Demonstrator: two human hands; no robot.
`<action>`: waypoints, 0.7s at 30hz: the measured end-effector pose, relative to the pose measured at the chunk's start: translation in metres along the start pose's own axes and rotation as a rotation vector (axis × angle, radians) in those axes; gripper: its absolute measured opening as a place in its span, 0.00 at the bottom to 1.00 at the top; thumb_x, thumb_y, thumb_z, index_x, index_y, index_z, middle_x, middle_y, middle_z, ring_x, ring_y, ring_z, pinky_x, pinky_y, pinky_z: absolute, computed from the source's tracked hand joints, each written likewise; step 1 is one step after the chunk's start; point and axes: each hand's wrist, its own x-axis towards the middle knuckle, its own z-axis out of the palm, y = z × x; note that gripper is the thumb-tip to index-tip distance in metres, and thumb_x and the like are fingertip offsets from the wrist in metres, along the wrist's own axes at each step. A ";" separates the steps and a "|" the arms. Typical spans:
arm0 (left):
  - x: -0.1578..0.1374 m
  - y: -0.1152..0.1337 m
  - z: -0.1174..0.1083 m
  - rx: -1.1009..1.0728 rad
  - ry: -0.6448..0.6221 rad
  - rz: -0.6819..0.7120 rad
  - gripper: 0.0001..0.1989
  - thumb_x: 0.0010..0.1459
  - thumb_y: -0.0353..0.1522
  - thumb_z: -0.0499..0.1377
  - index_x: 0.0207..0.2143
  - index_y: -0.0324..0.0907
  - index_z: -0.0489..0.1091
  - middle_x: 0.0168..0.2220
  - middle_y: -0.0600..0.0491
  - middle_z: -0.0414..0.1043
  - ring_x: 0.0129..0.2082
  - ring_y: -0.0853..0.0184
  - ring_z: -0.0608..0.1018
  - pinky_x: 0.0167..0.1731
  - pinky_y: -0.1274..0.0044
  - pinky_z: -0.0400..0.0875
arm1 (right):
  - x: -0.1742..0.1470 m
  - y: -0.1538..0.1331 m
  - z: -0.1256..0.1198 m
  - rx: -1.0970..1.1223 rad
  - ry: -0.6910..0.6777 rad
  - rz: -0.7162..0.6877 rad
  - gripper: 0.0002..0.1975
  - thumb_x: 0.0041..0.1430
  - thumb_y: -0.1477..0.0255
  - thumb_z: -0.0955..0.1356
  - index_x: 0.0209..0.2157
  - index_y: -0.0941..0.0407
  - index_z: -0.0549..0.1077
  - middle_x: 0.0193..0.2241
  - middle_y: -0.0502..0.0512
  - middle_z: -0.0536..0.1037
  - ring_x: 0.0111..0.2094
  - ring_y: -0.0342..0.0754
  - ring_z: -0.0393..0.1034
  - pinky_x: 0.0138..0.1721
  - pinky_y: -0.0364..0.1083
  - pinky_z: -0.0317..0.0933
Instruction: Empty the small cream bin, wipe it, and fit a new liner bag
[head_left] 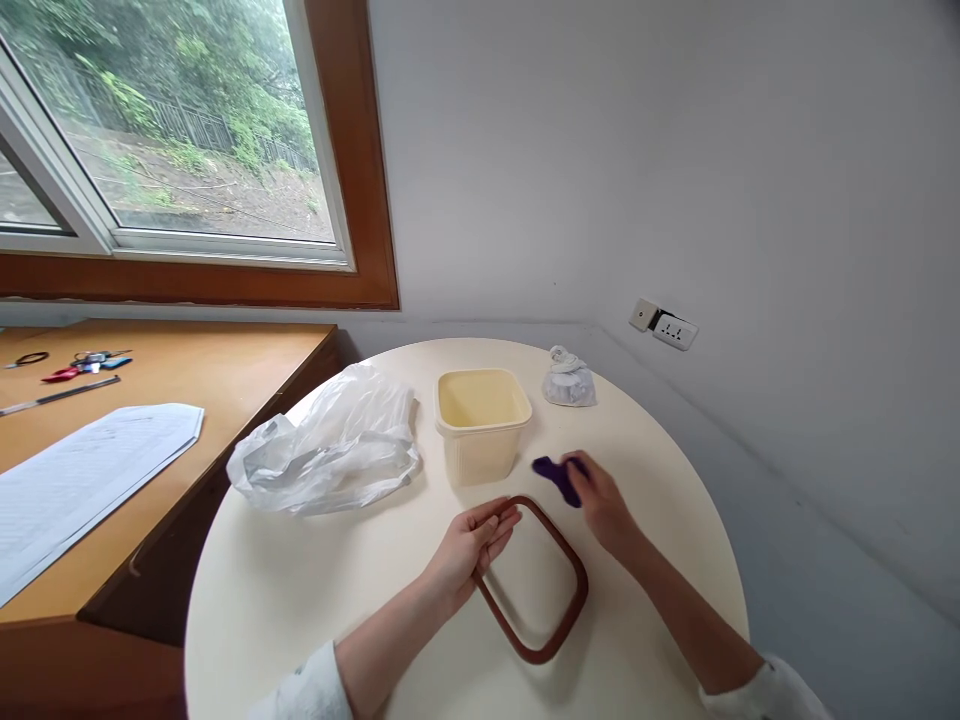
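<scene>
left hand [466, 552] is gripping one side of a brown rounded frame [537, 656], kinda tilting over the worktop [300, 600] | right hand [601, 502] is pinching a purple cloth [553, 472] near it | cream tub [481, 452] is just sitting behind, open

two hands [471, 545] [606, 508], one frame [581, 580], one purple cloth [561, 480], one tub [484, 455], one plastic bag [330, 440], one bundle [568, 384]

Daylight fills the brown-framed window [195, 130] at my ten o'clock — a wooden desk [232, 360] at nine, pale walls [517, 180] from twelve to three.
</scene>
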 end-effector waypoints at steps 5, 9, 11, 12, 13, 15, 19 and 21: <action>0.000 0.002 0.002 0.050 0.002 -0.015 0.13 0.56 0.21 0.53 0.43 0.33 0.71 0.48 0.42 0.70 0.50 0.63 0.71 0.57 0.73 0.58 | -0.009 0.002 0.025 0.139 -0.363 0.038 0.16 0.59 0.59 0.59 0.28 0.56 0.68 0.29 0.52 0.74 0.37 0.48 0.68 0.46 0.48 0.57; -0.001 0.002 0.006 0.005 0.054 -0.002 0.12 0.57 0.21 0.51 0.42 0.32 0.70 0.49 0.40 0.70 0.51 0.62 0.71 0.57 0.73 0.59 | -0.039 0.011 -0.002 0.156 -0.336 0.138 0.16 0.59 0.58 0.59 0.29 0.56 0.68 0.34 0.56 0.76 0.45 0.53 0.68 0.51 0.53 0.55; -0.001 0.000 0.007 -0.019 0.097 0.026 0.12 0.57 0.21 0.51 0.41 0.32 0.70 0.48 0.40 0.70 0.51 0.63 0.71 0.57 0.74 0.60 | -0.062 0.013 -0.016 0.126 -0.311 0.173 0.15 0.60 0.59 0.59 0.31 0.55 0.68 0.37 0.58 0.77 0.51 0.54 0.64 0.54 0.56 0.51; -0.001 -0.002 0.007 -0.030 0.112 0.046 0.12 0.58 0.21 0.50 0.42 0.32 0.70 0.48 0.40 0.70 0.51 0.63 0.71 0.57 0.74 0.60 | -0.075 0.014 -0.020 0.096 -0.286 0.183 0.15 0.60 0.59 0.59 0.33 0.55 0.68 0.39 0.58 0.77 0.54 0.54 0.61 0.55 0.57 0.48; 0.000 -0.004 0.007 -0.041 0.119 0.067 0.11 0.58 0.21 0.51 0.42 0.32 0.69 0.48 0.40 0.71 0.51 0.63 0.71 0.57 0.75 0.60 | -0.088 0.015 -0.022 0.063 -0.257 0.191 0.14 0.60 0.60 0.59 0.35 0.55 0.68 0.42 0.59 0.76 0.56 0.54 0.58 0.57 0.58 0.46; 0.000 -0.008 0.006 -0.050 0.118 0.109 0.11 0.58 0.23 0.51 0.43 0.32 0.68 0.47 0.40 0.71 0.51 0.64 0.71 0.57 0.75 0.60 | -0.113 0.016 -0.017 0.003 -0.183 0.199 0.14 0.61 0.60 0.58 0.40 0.54 0.67 0.49 0.61 0.71 0.58 0.53 0.54 0.58 0.58 0.43; 0.000 -0.018 0.006 -0.036 0.167 0.211 0.12 0.58 0.25 0.53 0.45 0.34 0.67 0.49 0.42 0.70 0.51 0.65 0.71 0.56 0.75 0.61 | -0.150 0.016 0.023 -0.037 -0.081 0.161 0.14 0.61 0.60 0.58 0.41 0.52 0.67 0.54 0.60 0.66 0.59 0.52 0.51 0.58 0.55 0.46; -0.001 -0.021 0.008 -0.014 0.212 0.260 0.12 0.59 0.25 0.52 0.46 0.35 0.66 0.52 0.43 0.68 0.50 0.65 0.71 0.56 0.74 0.61 | -0.161 0.012 0.047 -0.007 -0.032 0.147 0.14 0.60 0.59 0.58 0.35 0.52 0.69 0.52 0.58 0.69 0.59 0.51 0.51 0.58 0.54 0.45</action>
